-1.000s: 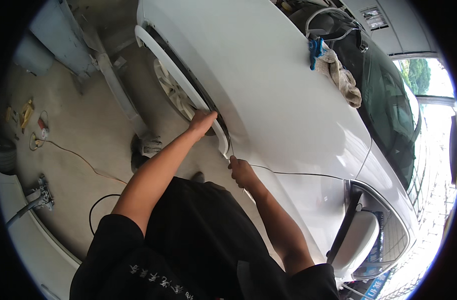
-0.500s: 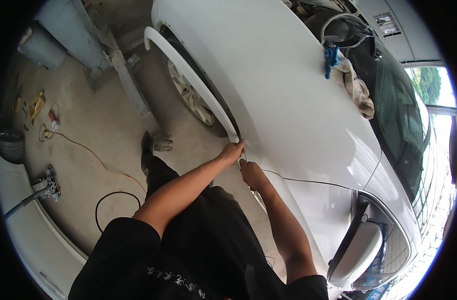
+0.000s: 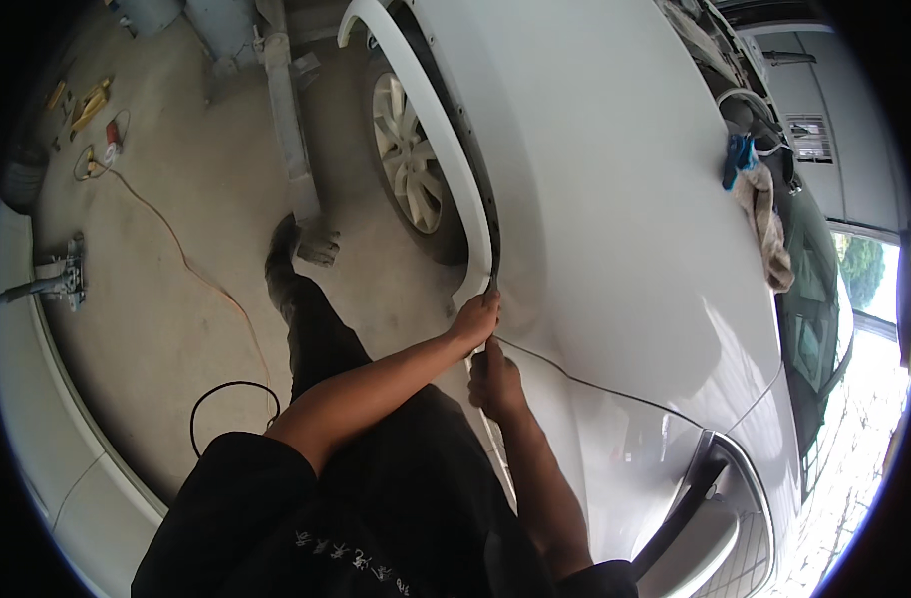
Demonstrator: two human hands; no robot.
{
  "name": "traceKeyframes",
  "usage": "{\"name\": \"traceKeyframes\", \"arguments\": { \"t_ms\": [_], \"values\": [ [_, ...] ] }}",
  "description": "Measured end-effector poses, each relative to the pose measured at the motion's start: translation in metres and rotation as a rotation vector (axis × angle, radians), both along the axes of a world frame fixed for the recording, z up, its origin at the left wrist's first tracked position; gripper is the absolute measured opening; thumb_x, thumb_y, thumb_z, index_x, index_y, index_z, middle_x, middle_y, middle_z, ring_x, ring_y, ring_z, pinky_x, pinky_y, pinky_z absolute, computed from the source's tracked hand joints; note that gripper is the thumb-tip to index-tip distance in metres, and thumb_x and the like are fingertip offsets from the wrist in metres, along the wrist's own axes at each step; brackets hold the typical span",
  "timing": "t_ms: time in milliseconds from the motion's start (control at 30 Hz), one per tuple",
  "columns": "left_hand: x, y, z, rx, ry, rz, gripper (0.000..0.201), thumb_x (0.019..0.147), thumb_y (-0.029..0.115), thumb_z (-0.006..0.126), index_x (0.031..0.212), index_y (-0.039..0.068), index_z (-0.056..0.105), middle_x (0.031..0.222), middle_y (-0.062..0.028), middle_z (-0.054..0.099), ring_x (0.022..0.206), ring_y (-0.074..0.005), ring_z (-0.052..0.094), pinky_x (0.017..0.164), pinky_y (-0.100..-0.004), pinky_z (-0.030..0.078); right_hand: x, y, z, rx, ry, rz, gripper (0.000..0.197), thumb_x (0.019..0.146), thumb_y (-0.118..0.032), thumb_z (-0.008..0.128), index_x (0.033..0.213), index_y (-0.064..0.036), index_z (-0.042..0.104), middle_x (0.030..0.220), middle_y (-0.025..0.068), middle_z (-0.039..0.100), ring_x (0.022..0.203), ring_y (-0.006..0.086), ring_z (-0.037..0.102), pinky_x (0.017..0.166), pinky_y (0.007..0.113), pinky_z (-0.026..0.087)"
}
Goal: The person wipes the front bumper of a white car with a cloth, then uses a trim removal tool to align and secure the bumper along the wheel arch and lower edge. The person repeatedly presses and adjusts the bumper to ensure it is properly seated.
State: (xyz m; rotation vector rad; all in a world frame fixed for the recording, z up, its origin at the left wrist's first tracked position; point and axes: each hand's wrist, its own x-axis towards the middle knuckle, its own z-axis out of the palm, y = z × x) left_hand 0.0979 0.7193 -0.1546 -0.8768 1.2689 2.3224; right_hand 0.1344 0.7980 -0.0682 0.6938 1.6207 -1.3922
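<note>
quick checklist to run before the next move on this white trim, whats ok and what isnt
1. Left hand at the trim's lower end: ok.
2. Right hand closed on the tool: ok, its dark handle shows by the fist.
3. Tool tip against the trim: cannot tell, the tip is not visible.
4. Trim flush with the fender: not ok, a dark gap shows along the arch.
5. Glove clear of both hands: ok, it lies up near the windshield.
6. Cable clear of both feet: cannot tell, one foot is hidden.
</note>
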Motion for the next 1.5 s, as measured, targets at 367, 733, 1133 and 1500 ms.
{"name": "traceKeyframes", "arguments": {
  "t_ms": [367,733,1133,1500],
  "values": [
    [0.007,-0.009,0.011,0.064,0.040,-0.077,0.047,0.092,0.049,0.034,0.075,0.008,0.048,0.060,-0.0012,0.046,0.048,-0.0102,0.040,0.042,-0.0256,0.032,0.001,-0.005,0.001,0.194,0.170,0.099,0.049,0.094,-0.048,0.031,0.058,-0.0140,0.035,0.046,-0.0042,0.028,0.034,0.0089,0.022,0.032,0.027,0.018],
    [0.007,0.005,0.013,0.036,0.028,-0.006,0.056,0.089,0.057,0.035,0.072,0.006,0.049,0.064,-0.0028,0.050,0.059,-0.0134,0.049,0.057,-0.0284,0.040,-0.004,0.002,0.006,0.251,0.157,0.154,0.050,0.093,-0.051,0.030,0.063,-0.0116,0.039,0.046,-0.0037,0.029,0.033,0.0089,0.023,0.031,0.027,0.018],
    [0.002,0.018,-0.016,-0.115,0.068,0.055,0.057,0.092,0.050,0.032,0.069,0.002,0.053,0.061,-0.0093,0.056,0.059,-0.0213,0.058,0.059,-0.0344,0.044,-0.009,0.005,-0.012,0.275,0.202,0.282,0.049,0.095,-0.046,0.023,0.062,-0.0117,0.037,0.045,-0.0029,0.030,0.031,0.0100,0.024,0.030,0.029,0.021],
    [-0.019,-0.010,-0.006,-0.297,0.124,-0.191,0.045,0.084,0.037,0.045,0.073,-0.004,0.059,0.067,-0.0190,0.060,0.063,-0.0314,0.060,0.060,-0.0389,0.046,-0.038,-0.011,0.019,0.387,0.242,0.630,0.053,0.094,-0.041,0.018,0.060,-0.0064,0.039,0.043,0.0030,0.034,0.030,0.0159,0.035,0.031,0.032,0.029]
  ]
}}
